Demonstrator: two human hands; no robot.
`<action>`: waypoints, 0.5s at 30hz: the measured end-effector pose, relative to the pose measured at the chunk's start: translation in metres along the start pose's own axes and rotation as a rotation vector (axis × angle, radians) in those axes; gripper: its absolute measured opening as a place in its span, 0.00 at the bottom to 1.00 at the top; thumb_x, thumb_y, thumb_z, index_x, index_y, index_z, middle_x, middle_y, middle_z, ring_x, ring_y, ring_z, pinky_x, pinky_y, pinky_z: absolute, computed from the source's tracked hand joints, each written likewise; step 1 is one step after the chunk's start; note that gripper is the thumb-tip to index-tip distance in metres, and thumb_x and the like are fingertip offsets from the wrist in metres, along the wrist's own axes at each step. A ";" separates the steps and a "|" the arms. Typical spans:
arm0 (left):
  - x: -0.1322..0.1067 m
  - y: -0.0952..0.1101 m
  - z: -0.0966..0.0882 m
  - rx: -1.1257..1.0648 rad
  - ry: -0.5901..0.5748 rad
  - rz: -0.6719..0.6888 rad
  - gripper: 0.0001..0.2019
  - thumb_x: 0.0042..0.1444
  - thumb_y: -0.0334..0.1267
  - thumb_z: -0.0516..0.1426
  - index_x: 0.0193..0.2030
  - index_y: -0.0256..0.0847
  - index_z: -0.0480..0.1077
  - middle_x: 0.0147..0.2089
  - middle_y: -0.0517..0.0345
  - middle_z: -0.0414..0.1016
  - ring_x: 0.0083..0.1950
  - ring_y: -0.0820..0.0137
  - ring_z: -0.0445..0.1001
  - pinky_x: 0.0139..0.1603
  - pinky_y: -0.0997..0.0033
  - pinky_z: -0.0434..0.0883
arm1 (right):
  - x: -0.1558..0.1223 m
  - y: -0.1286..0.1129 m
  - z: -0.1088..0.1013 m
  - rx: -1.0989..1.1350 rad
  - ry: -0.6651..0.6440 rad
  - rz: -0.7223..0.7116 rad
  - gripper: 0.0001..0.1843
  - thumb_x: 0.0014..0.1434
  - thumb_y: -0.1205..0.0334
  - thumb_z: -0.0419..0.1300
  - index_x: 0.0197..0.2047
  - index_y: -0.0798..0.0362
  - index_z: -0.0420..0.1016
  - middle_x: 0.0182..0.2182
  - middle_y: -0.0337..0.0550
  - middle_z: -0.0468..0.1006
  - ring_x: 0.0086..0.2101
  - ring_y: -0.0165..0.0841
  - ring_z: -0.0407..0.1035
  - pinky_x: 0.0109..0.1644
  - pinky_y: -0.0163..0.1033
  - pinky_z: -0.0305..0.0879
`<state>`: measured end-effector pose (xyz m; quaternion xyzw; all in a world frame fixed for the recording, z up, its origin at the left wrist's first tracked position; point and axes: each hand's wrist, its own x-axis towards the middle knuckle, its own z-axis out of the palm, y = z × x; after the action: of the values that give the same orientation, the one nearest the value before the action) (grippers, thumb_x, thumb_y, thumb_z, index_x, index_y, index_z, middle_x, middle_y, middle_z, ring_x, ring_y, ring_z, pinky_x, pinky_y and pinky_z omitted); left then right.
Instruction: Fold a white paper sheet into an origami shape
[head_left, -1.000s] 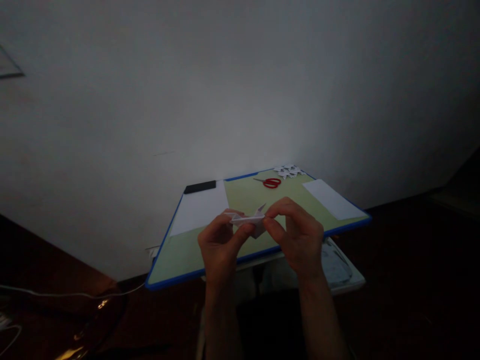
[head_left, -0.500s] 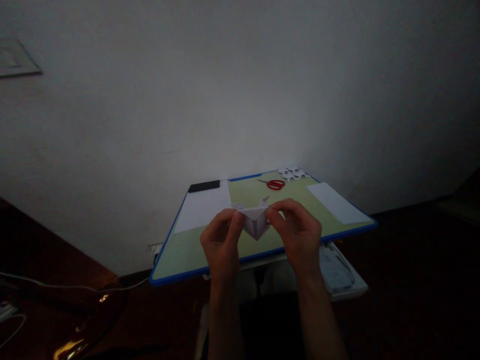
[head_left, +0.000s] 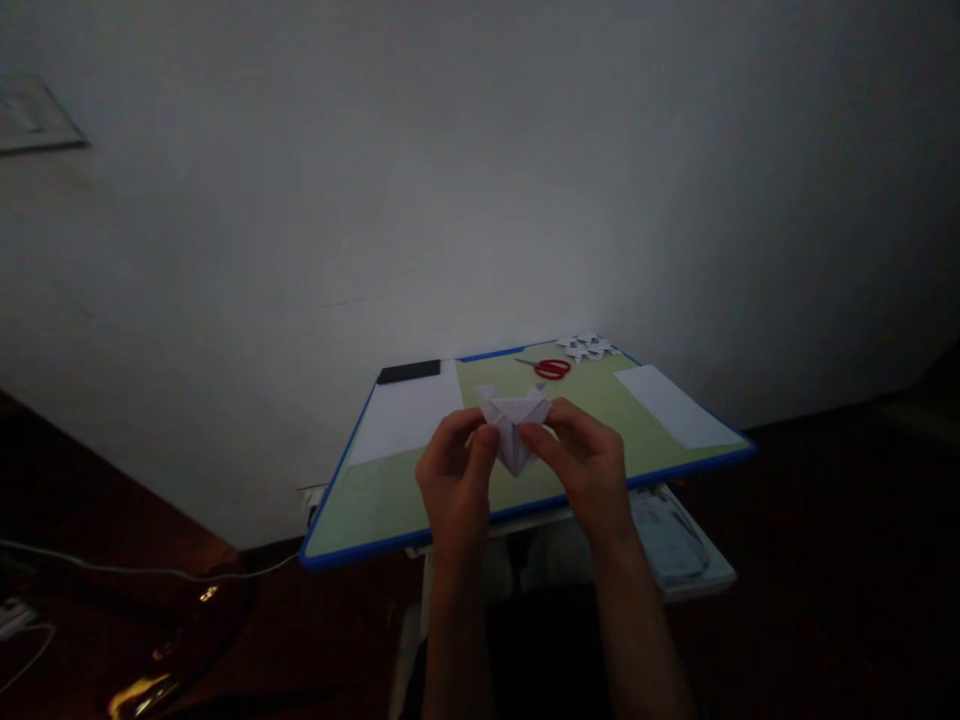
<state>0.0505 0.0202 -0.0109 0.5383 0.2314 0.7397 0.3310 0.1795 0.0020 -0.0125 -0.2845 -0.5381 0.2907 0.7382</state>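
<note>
Between my hands is a small white folded-paper figure (head_left: 516, 425), held up over the near part of the table. It has two pointed tips at the top and narrows to a point at the bottom. My left hand (head_left: 459, 470) pinches its left side, thumb in front and fingers behind. On the other side, my right hand (head_left: 585, 460) grips it in the same way, with the thumb pressed near the middle crease. The fingertips behind the paper are hidden.
The green table (head_left: 375, 520) has a blue edge. Red-handled scissors (head_left: 552, 369) and a group of white folded-paper pieces (head_left: 586, 347) lie at the back. White sheets rest left (head_left: 405, 415) and right (head_left: 671, 405). A dark flat object (head_left: 409, 372) lies back left. A white tray (head_left: 682, 545) sits below.
Both hands have come closer together. The thumbs have moved inward and slightly down on the folded paper, and more of its upper part shows.
</note>
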 end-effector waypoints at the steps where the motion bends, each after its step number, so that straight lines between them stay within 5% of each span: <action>1: 0.000 -0.001 -0.001 -0.027 -0.055 -0.034 0.10 0.60 0.45 0.72 0.43 0.43 0.84 0.40 0.55 0.86 0.41 0.68 0.83 0.42 0.72 0.79 | 0.001 -0.001 0.001 0.011 0.017 0.014 0.06 0.63 0.60 0.72 0.35 0.49 0.82 0.33 0.38 0.80 0.38 0.35 0.74 0.46 0.42 0.69; 4: 0.000 -0.003 -0.003 -0.098 -0.153 -0.121 0.09 0.58 0.43 0.74 0.43 0.43 0.84 0.41 0.54 0.87 0.42 0.67 0.84 0.43 0.71 0.80 | 0.002 -0.004 0.003 0.021 0.043 0.018 0.06 0.62 0.60 0.72 0.33 0.49 0.82 0.31 0.36 0.80 0.35 0.34 0.73 0.43 0.40 0.70; 15: 0.001 0.001 0.004 0.022 0.015 -0.045 0.09 0.54 0.41 0.76 0.35 0.41 0.84 0.30 0.60 0.84 0.30 0.73 0.79 0.32 0.77 0.77 | -0.003 -0.002 0.013 -0.094 0.204 -0.008 0.05 0.60 0.60 0.75 0.37 0.50 0.85 0.33 0.39 0.85 0.35 0.35 0.78 0.42 0.40 0.74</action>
<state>0.0542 0.0201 -0.0087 0.5309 0.2543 0.7335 0.3398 0.1668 -0.0002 -0.0091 -0.3448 -0.4745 0.2314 0.7761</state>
